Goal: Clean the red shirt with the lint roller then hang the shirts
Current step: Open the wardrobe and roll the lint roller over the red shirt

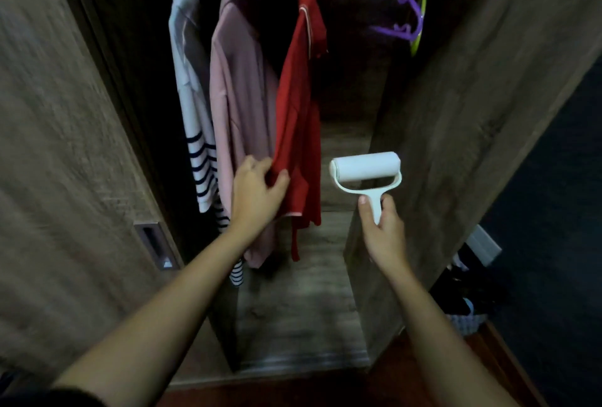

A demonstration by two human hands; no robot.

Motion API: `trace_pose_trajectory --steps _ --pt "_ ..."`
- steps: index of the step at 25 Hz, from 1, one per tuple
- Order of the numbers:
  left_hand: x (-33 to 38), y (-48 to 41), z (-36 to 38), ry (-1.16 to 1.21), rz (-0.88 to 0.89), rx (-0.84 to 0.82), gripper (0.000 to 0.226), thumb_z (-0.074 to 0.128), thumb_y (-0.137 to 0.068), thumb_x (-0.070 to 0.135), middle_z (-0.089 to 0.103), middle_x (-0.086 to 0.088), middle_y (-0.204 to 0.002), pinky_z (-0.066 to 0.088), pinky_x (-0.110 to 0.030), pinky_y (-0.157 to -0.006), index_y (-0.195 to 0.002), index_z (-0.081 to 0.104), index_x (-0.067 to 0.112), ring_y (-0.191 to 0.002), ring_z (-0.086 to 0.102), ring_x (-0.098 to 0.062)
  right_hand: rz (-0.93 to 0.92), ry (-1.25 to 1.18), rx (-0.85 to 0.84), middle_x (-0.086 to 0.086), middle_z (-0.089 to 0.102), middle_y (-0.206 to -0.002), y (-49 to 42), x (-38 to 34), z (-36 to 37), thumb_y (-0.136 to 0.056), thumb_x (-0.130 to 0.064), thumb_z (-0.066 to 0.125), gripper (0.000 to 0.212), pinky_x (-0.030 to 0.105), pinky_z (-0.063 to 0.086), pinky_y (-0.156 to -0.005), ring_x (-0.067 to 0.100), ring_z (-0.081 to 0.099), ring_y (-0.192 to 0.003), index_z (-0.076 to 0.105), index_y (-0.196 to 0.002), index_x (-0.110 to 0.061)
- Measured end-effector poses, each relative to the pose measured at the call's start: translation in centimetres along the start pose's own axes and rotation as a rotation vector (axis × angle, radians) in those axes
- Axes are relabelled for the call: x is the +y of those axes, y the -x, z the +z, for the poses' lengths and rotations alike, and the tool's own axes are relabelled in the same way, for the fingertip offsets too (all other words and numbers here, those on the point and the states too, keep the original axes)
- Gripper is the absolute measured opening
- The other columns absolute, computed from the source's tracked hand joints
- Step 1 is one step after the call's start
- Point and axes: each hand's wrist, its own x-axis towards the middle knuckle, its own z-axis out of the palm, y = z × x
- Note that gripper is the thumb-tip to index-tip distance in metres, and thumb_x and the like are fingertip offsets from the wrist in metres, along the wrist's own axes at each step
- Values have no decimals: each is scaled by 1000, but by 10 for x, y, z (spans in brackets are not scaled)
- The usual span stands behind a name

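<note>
Nearest the camera, two bare forearms are extended into an open wardrobe. The right hand is closed around the handle of the lint roller, which is held upright with its white drum uppermost, clear of all fabric and just to the right of the garments. The roller is judged to be light and rigid; its drum surface is presumably tacky, so the handle is the proper place of hold, as is observed.

The left hand is closed in a pinch on the lower front edge of the red shirt, with the thumb and fingers on either side of the cloth. The shirt is seen suspended from a hanger in the wardrobe, rightmost of three garments, and is drawn slightly toward the person at its hem. The cloth is judged soft, light and limp; it would be expected to swing and crumple away under roller pressure unless kept taut. A hold at the hem, or a flat hand placed behind the panel, is considered suitable.

Beside it, a pink shirt is hung touching the red one, and beyond that a white striped garment. Farther back, at the upper right, purple hangers are seen unused. The rail itself is lost in darkness.
</note>
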Motion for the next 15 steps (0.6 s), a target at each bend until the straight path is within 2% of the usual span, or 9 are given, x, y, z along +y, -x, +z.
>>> trace_pose_trajectory --steps 1,3,5,6,9,11,14,15 --pt "-4 7 -8 17 2 56 33 56 -82 31 51 -14 -86 36 -28 -77 -92 66 1 -85 50 -21 -6 -16 -17 -5 56 -65 -11 -2 5 -93 -32 51 20 13 40 -52 -4 53 -55 48 -86 -14" --pt "-15 3 -28 55 -100 179 26 57 -85 26 55 -15 -91 39 -29 -78 -95 64 4 -87 52 -21 -30 -69 -87 -4 55 -64 -38 -8 16 -93 -32 49 18 24 45 -56 4 54 -54 49 -90 -14" --pt "-26 -11 -62 52 -180 324 17 54 -91 20 60 -8 -87 37 -26 -69 -98 62 6 -81 54 -16 -67 -128 -173 1 52 -61 -61 -18 27 -95 -24 46 11 18 43 -48 5 51 -45 48 -97 -13" --pt "-30 -19 -80 13 -178 408 16 52 -93 18 60 -5 -85 35 -23 -65 -99 62 6 -74 54 -7 -88 -159 -214 2 50 -60 -68 -23 32 -95 -21 44 10 14 39 -43 4 49 -41 46 -100 -12" --pt "-41 -39 -126 -100 -138 602 19 58 -90 24 59 0 -72 35 -8 -58 -91 63 6 -58 50 15 -149 -250 -278 2 50 -58 -80 -36 46 -89 -29 43 12 16 39 -44 1 49 -41 40 -98 -22" --pt "-47 -45 -143 -162 -126 660 23 61 -88 28 55 10 -58 34 -7 -55 -79 60 7 -55 48 18 -177 -278 -322 0 55 -59 -83 -42 60 -83 -39 41 13 23 41 -51 2 53 -47 40 -92 -31" --pt "-56 -49 -148 -29 -125 642 19 60 -89 25 60 32 -62 35 -4 -55 -71 58 20 -55 50 16 -212 -256 -357 -6 59 -64 -79 -40 84 -85 -47 37 23 23 45 -59 2 60 -57 46 -98 -31" --pt "-59 -50 -146 30 -128 617 20 59 -90 23 61 33 -62 37 -5 -57 -70 58 24 -56 50 15 -208 -259 -361 -6 57 -63 -75 -40 92 -88 -48 35 24 25 47 -60 4 61 -56 48 -99 -32"
